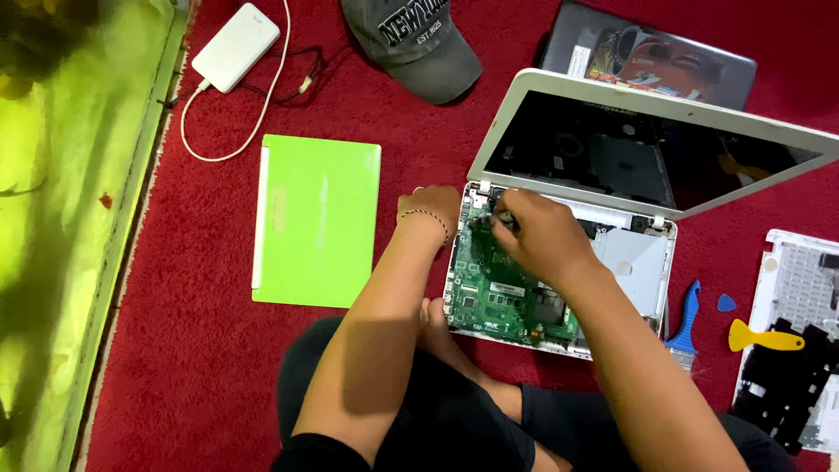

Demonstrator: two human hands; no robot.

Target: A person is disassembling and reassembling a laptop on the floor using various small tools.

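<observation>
A white laptop (533, 87) lies opened up on a red carpet, its dark screen tilted back and its green circuit board (489, 293) exposed. My left hand (433, 208), with a thin bracelet at the wrist, rests on the laptop's left edge by the hinge. Over the board's upper left part, my right hand (537, 234) has its fingers pinched around something small and dark; what it is cannot be made out. A silver metal plate (638, 262) covers the base's right side.
A closed green laptop (316, 218) lies to the left. A white power bank (236, 45) with cable and a grey cap (419, 44) lie farther back. A blue pry tool (686, 319), blue pick (726, 302), yellow pry tool (762, 339) and removed keyboard panel (800, 332) sit right. A dark laptop (651, 61) lies behind.
</observation>
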